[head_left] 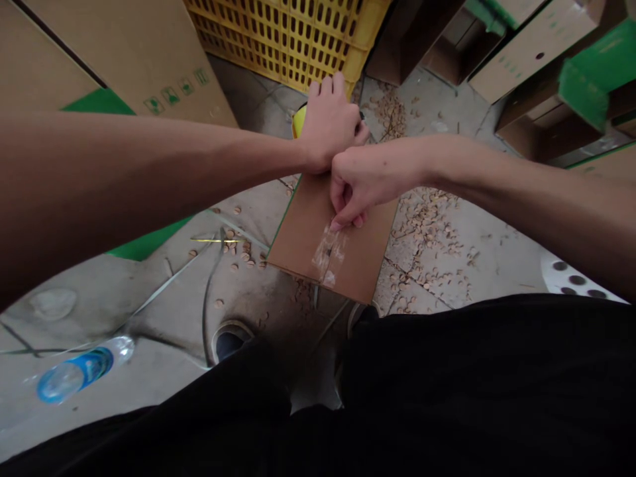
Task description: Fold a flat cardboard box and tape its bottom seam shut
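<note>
A brown cardboard box (342, 255) lies on the concrete floor in front of me, with a strip of clear tape (328, 252) along its middle seam. My left hand (330, 122) is closed over a yellow tape dispenser (299, 119) at the far end of the box; most of the dispenser is hidden under the hand. My right hand (360, 182) has its fingers curled, fingertips pressed down on the tape at the seam, just behind the left hand.
A yellow plastic crate (293, 36) stands beyond the box. Cardboard cartons (124, 59) with green print flank both sides. Small brown discs (427, 232) litter the floor. A plastic water bottle (79, 371) lies at left. My black-trousered legs (447, 384) fill the bottom.
</note>
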`<state>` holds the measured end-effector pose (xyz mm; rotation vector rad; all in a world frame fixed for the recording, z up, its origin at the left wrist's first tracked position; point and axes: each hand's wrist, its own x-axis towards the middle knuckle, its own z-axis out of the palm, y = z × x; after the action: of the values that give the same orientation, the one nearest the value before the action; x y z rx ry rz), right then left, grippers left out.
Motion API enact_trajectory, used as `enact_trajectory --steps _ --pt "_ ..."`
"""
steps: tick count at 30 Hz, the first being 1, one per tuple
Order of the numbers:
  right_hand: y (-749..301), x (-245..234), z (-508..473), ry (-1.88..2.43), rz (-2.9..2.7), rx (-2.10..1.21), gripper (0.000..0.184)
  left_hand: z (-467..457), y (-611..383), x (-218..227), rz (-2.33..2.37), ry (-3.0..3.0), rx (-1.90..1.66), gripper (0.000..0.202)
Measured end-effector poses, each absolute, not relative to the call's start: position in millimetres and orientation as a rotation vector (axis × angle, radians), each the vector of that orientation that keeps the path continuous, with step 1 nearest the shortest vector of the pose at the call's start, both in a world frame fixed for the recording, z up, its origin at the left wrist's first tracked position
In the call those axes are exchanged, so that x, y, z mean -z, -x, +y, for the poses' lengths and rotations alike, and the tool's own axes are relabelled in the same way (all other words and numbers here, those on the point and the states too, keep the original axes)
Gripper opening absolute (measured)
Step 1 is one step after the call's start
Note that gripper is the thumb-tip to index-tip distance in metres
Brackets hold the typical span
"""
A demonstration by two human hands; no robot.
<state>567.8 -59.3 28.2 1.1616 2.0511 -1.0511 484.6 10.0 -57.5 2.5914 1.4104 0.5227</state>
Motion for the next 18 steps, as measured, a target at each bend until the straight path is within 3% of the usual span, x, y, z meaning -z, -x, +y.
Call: enact_trajectory --steps 8,18 --pt "-566 -29 -51 -1.082 2.055 1.023 0.027 17 -485 60 1.424 -2.518 -0.466 0.060" --pt "-568 -41 -49 -1.190 2.082 0.790 0.022 15 -489 58 1.420 -2.587 -0.486 0.043"
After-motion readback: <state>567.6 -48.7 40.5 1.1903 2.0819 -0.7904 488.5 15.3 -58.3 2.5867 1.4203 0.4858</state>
